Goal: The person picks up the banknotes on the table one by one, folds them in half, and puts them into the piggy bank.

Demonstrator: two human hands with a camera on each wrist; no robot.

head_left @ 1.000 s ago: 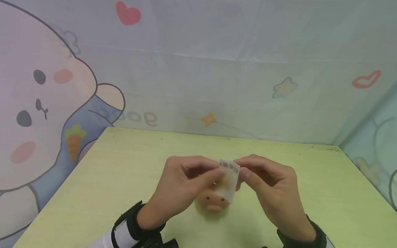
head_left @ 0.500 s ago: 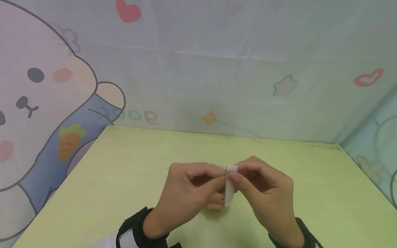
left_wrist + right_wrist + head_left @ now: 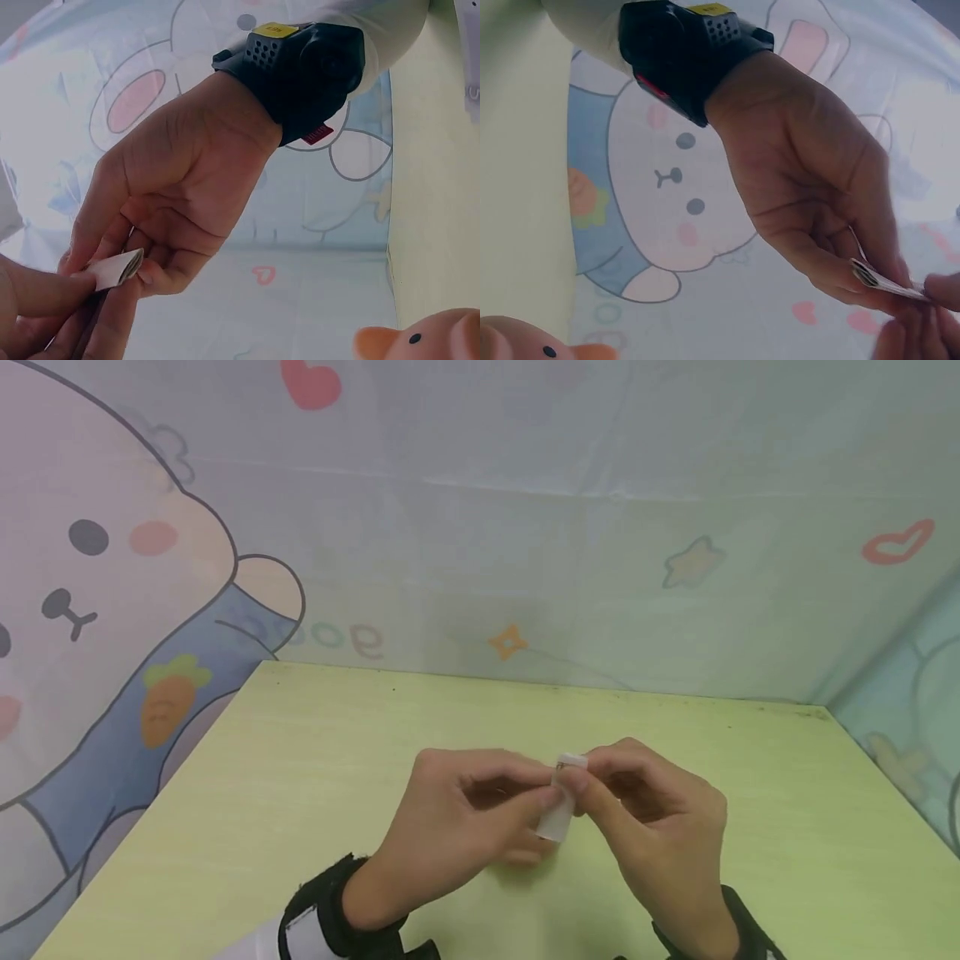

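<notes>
Both hands are pinching a folded paper slip above the table

The left hand [image 3: 457,822] and right hand [image 3: 652,827] are pinching the paper slip [image 3: 558,802], now folded narrower than a second ago, hiding the pig toy [image 3: 420,341] at 6 o'clock; its print is too small to read.

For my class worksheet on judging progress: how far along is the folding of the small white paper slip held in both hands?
Done: the white slip is already folded into a narrow, layered strip; the right wrist view shows stacked edges. In hand: the left hand and right hand both pinch it above the green table. Left: it has not been set down; the pink pig toy lies untouched beneath.
</notes>
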